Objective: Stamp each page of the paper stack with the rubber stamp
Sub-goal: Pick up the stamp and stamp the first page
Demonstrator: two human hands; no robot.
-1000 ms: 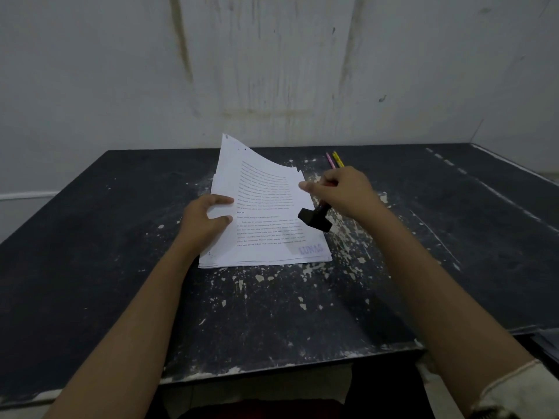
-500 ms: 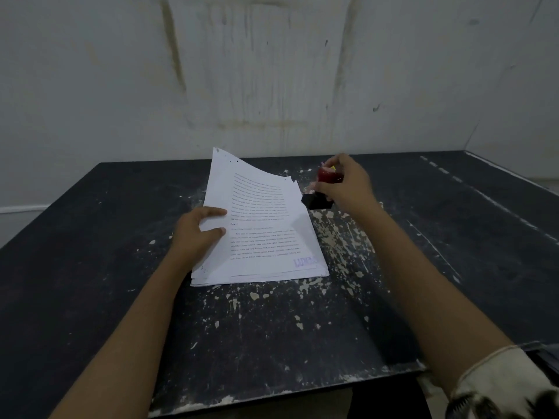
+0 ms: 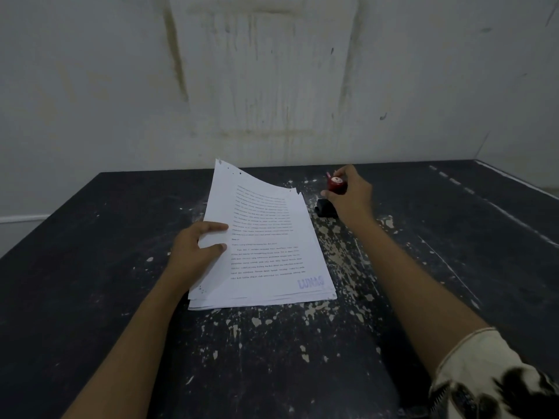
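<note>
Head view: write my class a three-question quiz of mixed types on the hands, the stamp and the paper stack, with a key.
1. True or false: the right hand is pressing the stamp onto the stack.
2. What does the left hand hold? A the stamp; B the stack's left edge; C a pen.
3. Fill in: the blue mark sits at the stack's near ___ corner.

Key
1. False: the stamp is off the paper, to the stack's right.
2. B
3. right
</note>
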